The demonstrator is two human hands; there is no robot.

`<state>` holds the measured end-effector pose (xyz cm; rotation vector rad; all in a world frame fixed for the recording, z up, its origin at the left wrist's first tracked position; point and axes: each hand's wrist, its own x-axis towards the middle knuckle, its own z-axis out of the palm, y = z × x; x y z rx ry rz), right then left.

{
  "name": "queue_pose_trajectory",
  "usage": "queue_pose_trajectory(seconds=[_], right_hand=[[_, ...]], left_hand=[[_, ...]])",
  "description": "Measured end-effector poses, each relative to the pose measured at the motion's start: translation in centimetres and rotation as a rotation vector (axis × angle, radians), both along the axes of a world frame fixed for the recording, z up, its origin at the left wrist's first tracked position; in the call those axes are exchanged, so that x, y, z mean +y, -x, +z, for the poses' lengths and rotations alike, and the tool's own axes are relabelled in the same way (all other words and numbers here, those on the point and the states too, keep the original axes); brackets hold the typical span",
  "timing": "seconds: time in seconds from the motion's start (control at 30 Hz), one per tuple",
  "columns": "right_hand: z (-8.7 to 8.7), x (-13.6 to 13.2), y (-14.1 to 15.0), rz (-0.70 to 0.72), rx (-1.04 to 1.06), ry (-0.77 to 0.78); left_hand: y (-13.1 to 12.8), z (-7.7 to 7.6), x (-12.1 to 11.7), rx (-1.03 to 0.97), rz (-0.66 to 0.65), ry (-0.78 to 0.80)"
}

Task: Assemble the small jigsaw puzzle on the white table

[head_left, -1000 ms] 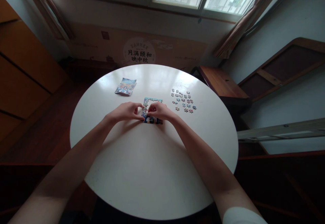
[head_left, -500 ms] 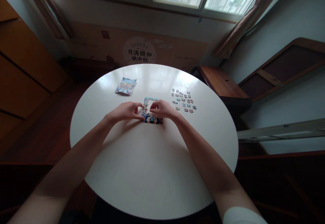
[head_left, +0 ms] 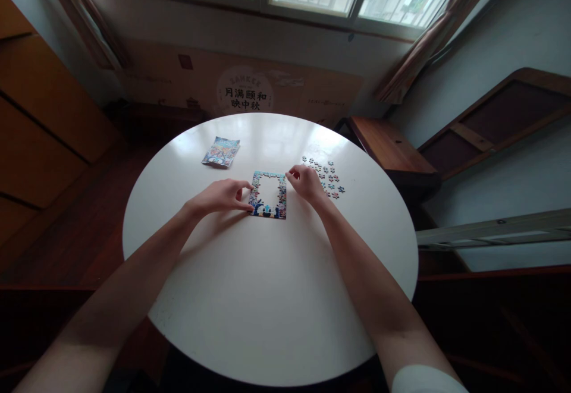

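Observation:
A partly assembled jigsaw puzzle (head_left: pixel 270 211) lies on the white table, its joined pieces forming a rectangular border around a bare centre. The lower strip shows a dark blue and white character. My left hand (head_left: pixel 223 195) rests at the puzzle's left side, thumb and index finger spread apart and touching its edge. Just off the upper right corner is my right hand (head_left: pixel 307 181), its thumb and fingertips pinched together. Whatever may be between those fingertips is hidden or too small to make out. Loose puzzle pieces (head_left: pixel 333 178) lie scattered beyond the right hand, which covers some of them.
A colourful printed packet (head_left: pixel 222 151) lies at the back left of the round white table (head_left: pixel 267 298). Behind the table's right side stands a wooden bench or low table (head_left: pixel 379 143). Windows and a printed banner (head_left: pixel 178 84) are on the far side.
My right hand has moved right, from over the puzzle's middle to beside its upper right corner, uncovering the centre and right border. The left hand keeps its place.

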<state>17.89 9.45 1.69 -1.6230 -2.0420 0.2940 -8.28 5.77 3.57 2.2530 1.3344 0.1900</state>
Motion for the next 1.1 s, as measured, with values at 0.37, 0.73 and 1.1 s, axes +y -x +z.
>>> queue_pose_trajectory(seconds=[0.37,0.73,1.1], right_hand=[[-2.1,-1.5,1.9,0.114,0.063,-0.146],[-3.1,-0.9,1.7,0.140,0.135,-0.186],[-3.3,-0.7,1.7,0.142,0.163,-0.224]], left_hand=[[-0.3,0.3,0.0,0.033,0.006,-0.021],[-0.2,0.1,0.0,0.043,-0.022,-0.057],[-0.2,0.0,0.0,0.047,-0.029,-0.069]])
